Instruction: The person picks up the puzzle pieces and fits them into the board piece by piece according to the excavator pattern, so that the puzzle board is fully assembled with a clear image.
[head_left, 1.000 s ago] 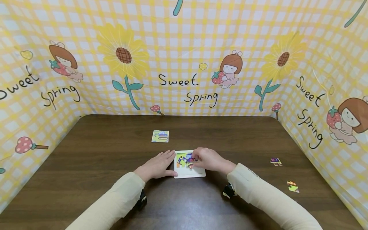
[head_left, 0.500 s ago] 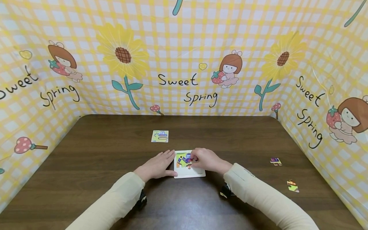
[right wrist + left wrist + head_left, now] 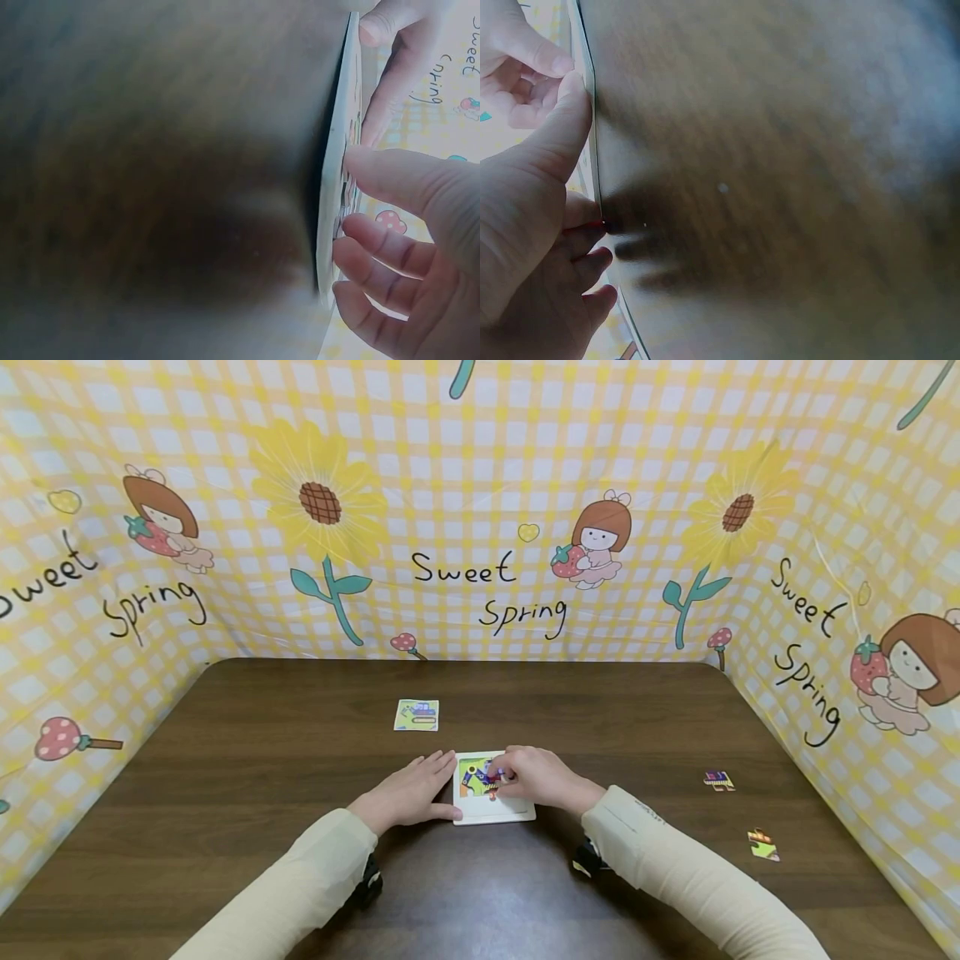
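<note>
A white puzzle board (image 3: 487, 817) lies on the table between the two hands, with colourful joined puzzle pieces (image 3: 472, 777) in its upper left part. Beside its left edge rests my left hand (image 3: 408, 789), fingers straight, the thumb on the front-left corner. My right hand (image 3: 551, 783) is over the board's right side. Its thumb and curled fingers pinch a puzzle piece against the board, mostly hidden by the fingers. In the right wrist view the thumb (image 3: 382, 172) and fingertips meet the board's face (image 3: 328, 202).
Two loose puzzle pieces lie to the right: a purple one (image 3: 719, 780) and a yellow-green one (image 3: 764, 844). A small picture card (image 3: 417, 715) lies behind the board. A yellowish bit (image 3: 580, 866) shows beside the right wrist camera. Checked cloth (image 3: 480, 510) walls the table.
The right hand and forearm have shifted slightly left, and its fingers have moved a little over the puzzle pieces. The left hand stays in place.
</note>
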Available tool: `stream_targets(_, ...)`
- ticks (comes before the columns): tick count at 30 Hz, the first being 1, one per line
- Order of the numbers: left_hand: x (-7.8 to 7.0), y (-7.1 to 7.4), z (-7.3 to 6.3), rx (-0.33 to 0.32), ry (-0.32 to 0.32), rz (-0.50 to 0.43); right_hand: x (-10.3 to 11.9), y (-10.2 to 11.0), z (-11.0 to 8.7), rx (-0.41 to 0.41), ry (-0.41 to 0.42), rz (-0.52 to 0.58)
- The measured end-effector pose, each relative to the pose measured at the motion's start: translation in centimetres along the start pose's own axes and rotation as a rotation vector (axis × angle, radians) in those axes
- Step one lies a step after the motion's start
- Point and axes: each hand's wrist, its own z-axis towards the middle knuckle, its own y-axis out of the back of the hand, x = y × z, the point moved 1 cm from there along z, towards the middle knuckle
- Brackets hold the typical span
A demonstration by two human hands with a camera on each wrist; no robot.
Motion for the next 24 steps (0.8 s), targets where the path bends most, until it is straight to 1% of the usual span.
stream_targets(5, -0.05, 0.05, -0.01, -0.004, -0.002, -0.009, 0.21, -0.04, 0.01, -0.019, 0.011, -0.028)
stream_targets(11, -0.14, 0.14, -0.1, -0.002, -0.001, -0.004, 0.46, -0.26, 0.11, -0.043, 0.05, -0.061)
stream_targets(24, -0.17, 0.16, -0.13, -0.005, -0.016, -0.008, 0.57, -0.3, 0.11, -0.04, 0.05, -0.082)
